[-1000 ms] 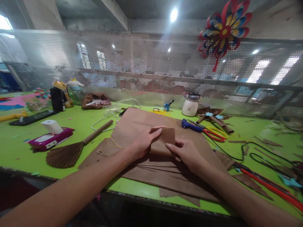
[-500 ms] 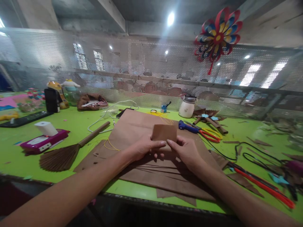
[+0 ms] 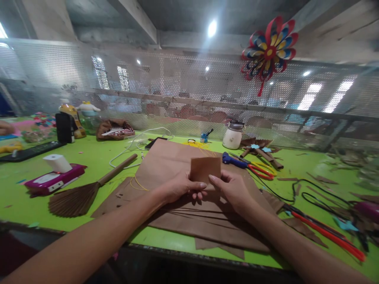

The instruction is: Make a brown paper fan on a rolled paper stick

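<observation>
A small piece of brown paper (image 3: 205, 167) stands between my hands, held up over the stack of large brown paper sheets (image 3: 166, 161). My left hand (image 3: 182, 186) pinches its lower left side, thumb in front and fingertips curled below. On the right edge, my right hand (image 3: 232, 187) grips it with the thumb on the front face; its other fingers are partly hidden behind the paper. A pleated brown paper fan shape on a rolled stick (image 3: 75, 199) lies to the left of the stack, and a loop of yellow string (image 3: 137, 183) rests near my left forearm.
A blue-handled glue gun (image 3: 233, 159) and scissors (image 3: 260, 170) lie right of the stack, with a black cable (image 3: 281, 197) and a red-handled tool (image 3: 328, 234). A purple power strip (image 3: 56, 179) is at left. A white jar (image 3: 233, 136) stands behind. Another person's hand (image 3: 6, 128) shows far left.
My left thumb has slid a little lower on the small brown paper, so more of its face shows. Another person's hand has come into view at the far left.
</observation>
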A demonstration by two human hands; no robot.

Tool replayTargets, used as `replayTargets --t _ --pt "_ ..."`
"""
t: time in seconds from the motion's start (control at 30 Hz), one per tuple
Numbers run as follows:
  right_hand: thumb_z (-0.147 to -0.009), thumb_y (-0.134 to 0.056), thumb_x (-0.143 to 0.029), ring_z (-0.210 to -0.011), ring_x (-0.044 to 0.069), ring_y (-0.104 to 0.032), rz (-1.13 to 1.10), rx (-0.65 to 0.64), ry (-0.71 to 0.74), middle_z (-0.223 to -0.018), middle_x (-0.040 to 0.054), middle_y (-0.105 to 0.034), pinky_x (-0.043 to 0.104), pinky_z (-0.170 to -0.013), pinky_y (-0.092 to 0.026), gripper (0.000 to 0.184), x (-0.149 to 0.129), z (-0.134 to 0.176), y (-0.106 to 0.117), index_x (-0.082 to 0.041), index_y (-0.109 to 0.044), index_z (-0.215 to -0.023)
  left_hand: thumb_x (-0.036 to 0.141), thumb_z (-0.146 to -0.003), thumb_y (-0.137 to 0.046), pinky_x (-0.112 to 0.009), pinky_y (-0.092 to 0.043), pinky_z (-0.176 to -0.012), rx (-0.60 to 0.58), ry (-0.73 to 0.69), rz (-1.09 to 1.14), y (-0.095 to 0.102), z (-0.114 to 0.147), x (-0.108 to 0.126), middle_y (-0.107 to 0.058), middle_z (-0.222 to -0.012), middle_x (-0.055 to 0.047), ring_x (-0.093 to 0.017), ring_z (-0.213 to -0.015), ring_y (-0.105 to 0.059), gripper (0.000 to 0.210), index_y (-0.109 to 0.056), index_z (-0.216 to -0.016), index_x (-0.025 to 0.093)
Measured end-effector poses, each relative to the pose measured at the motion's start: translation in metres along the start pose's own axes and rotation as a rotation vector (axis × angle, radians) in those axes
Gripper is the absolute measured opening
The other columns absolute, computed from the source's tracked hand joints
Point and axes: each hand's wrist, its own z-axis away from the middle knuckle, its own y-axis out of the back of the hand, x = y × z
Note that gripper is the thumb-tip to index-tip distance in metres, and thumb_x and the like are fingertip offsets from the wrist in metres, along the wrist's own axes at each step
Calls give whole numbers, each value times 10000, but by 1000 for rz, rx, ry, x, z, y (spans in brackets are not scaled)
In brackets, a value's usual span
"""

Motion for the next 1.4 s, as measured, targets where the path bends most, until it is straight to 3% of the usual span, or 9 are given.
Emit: replayTargets --t 0.13,0.3,0.5,0.67,0.83,1.1,1.4 --pt "-716 -622 -452 -591 149 -554 -79 -76 -43 -699 39 -641 244 -533 -421 356 0 2 0 -119 -635 -841 288 -724 -660 -211 -425 -464 3 -18 12 0 0 0 -630 -628 -72 -105 -494 -560 238 -623 -798 65" --pt "-736 -588 -485 -480 99 -480 -7 -164 -92 -550 18 -571 213 -453 -364 374 -14 9 -4 -120 -600 -654 304 -739 -649 -237 -452 -505 -29 -53 48 0 1 2 -629 -714 -91 -117 -556 -560 255 -625 -832 67" --pt "-736 -569 -496 -406 72 -431 31 -111 -74 -451 -26 -497 189 -390 -310 398 -25 11 -4 -142 -549 -554 289 -746 -650 -220 -445 -539 14 -93 95 1 1 5 -603 -686 -65 -105 -579 -544 222 -638 -797 73" --pt "-739 -559 -480 -335 56 -356 82 -30 -106 -385 -44 -452 189 -343 -244 400 -17 9 -5 -158 -508 -507 291 -757 -641 -252 -465 -551 12 -52 113 2 0 4 -604 -659 -66 -117 -561 -551 229 -634 -817 70" --pt "-724 -579 -472 -342 56 -356 66 11 -85 -373 -41 -452 188 -352 -254 397 -12 8 -7 -156 -510 -494 299 -741 -657 -267 -474 -560 44 -52 112 1 1 2 -604 -657 -63 -121 -562 -552 238 -637 -802 70" --pt "-679 -611 -519 -321 57 -359 0 12 -115 -370 -34 -466 190 -329 -252 408 -15 9 -7 -161 -528 -502 292 -717 -679 -230 -462 -564 122 -82 64 -1 1 3 -610 -682 -67 -113 -594 -550 233 -647 -786 72" --pt "-663 -621 -535 -340 59 -403 -63 -35 -182 -416 -36 -490 174 -323 -258 398 -11 6 -10 -159 -542 -562 308 -702 -685 -259 -476 -516 128 -57 59 0 0 0 -609 -637 -69 -126 -538 -552 268 -639 -792 60"
